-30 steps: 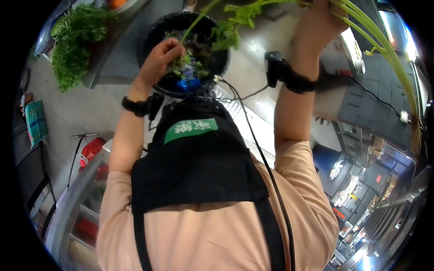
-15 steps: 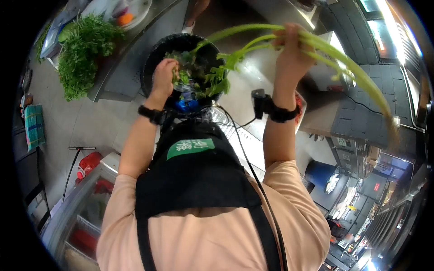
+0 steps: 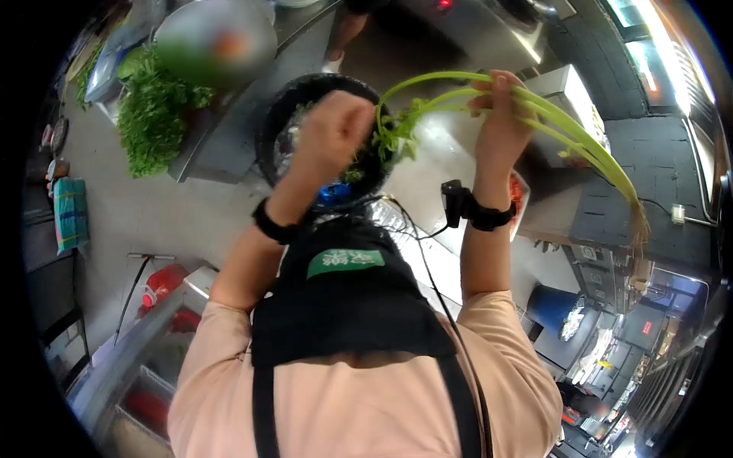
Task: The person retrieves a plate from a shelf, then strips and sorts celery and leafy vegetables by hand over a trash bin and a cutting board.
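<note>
My right hand [image 3: 504,114] is closed round a bunch of long green stalks [image 3: 584,137]. The stalks arch across in front of me, with stringy roots at the right end and leaves [image 3: 401,131] at the left end, beside the black bin. Over the black bin [image 3: 267,145] is my left hand [image 3: 336,130], its fingers curled and slightly blurred, near the leafy end; whether it holds anything is too unclear to tell. Inside the bin lie plastic, leafy scraps and something blue [image 3: 334,194].
Leafy greens [image 3: 156,122] hang over the counter edge at the upper left, beside a blurred bowl [image 3: 256,46]. A person's leg [image 3: 347,34] shows beyond the bin. A glass-topped case [image 3: 130,366] is at the lower left. A black cable [image 3: 431,275] runs down my front.
My left hand has risen from inside the bin and moved right, toward the leafy end. My right hand, still holding the stalks, has shifted lower and left than a second ago.
</note>
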The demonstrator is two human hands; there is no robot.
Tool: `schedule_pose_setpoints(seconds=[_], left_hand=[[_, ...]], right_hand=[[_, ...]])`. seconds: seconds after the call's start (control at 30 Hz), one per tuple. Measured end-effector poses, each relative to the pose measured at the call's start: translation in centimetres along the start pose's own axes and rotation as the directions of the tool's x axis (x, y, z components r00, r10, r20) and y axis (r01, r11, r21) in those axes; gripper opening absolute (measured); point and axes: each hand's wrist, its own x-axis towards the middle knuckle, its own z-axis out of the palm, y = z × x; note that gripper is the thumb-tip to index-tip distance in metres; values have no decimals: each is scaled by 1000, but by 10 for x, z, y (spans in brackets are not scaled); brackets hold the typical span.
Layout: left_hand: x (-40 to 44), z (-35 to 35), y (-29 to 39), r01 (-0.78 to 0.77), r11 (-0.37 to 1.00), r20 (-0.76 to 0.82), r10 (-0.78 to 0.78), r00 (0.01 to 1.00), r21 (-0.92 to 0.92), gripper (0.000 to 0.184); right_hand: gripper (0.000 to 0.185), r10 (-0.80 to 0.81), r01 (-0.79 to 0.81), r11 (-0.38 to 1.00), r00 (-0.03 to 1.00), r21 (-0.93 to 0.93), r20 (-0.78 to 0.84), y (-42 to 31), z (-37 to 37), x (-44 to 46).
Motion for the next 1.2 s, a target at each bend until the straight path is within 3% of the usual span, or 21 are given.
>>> schedule_pose_setpoints(seconds=[0.03, 0.1, 0.17, 0.2, 0.27, 0.37, 0.43, 0.47, 0.5, 0.57, 0.63, 0.8, 0.9, 0.97, 1.07, 1.2], left_hand=[[1, 11, 15, 2, 997, 40, 1, 999, -72, 13], [-2, 30, -2, -6, 1000, 16, 6, 1000, -2, 17], [1, 32, -13, 100, 994, 191, -105, 976, 36, 16], [-2, 27, -20, 118, 990, 212, -98, 972, -82, 15], [-3, 14, -25, 139, 988, 222, -121, 968, -66, 15], [-4, 4, -36, 235, 968, 282, -202, 938, -89, 19], [0, 9, -34, 143, 929, 274, -48, 961, -340, 24], [1, 12, -29, 203, 904, 336, -71, 939, -377, 24], [2, 13, -25, 204, 904, 333, -74, 940, -377, 24], [5, 17, -19, 221, 959, 409, -131, 903, -179, 19], [4, 22, -21, 204, 960, 362, -124, 924, -191, 14], [11, 6, -39, 460, 793, 431, -279, 858, -400, 8], [15, -1, -48, 468, 775, 454, -266, 851, -424, 9], [19, -9, -38, 495, 767, 493, -271, 827, -408, 11], [20, -16, -36, 545, 799, 665, -265, 698, -254, 18], [15, -17, -32, 556, 776, 668, -247, 702, -298, 16]], right_hand=[[20, 24, -25, 999, 998, 21, 51, 4, 6, -5], [20, 20, -23, 999, 997, 41, 76, 3, 19, -14], [20, -36, 29, 998, 992, 59, 120, 1, 26, -15], [20, -42, 34, 997, 992, 62, 121, 0, 27, -13], [20, -25, 28, 1000, 990, -14, 141, -4, 24, -11], [21, -17, 7, 998, 984, 57, 177, -2, 21, -7], [21, 0, -16, 996, 985, 92, 173, 1, 23, -7], [21, 18, -39, 991, 986, 124, 168, 2, 24, -7], [21, 19, -41, 991, 985, 124, 172, 3, 24, -6], [20, 0, -56, 966, 976, 252, 217, 5, 24, -4], [20, 4, -61, 966, 975, 250, 223, 1, 24, -3], [21, 38, -96, 964, 972, 247, 230, 3, 19, -1], [21, 55, -127, 958, 962, 257, 269, 8, 17, 1], [20, 63, -119, 966, 970, 229, 236, 7, 17, 2], [20, 26, -84, 975, 964, 207, 266, 6, 15, 6], [20, 19, -48, 992, 970, 117, 242, 0, 17, 3]])
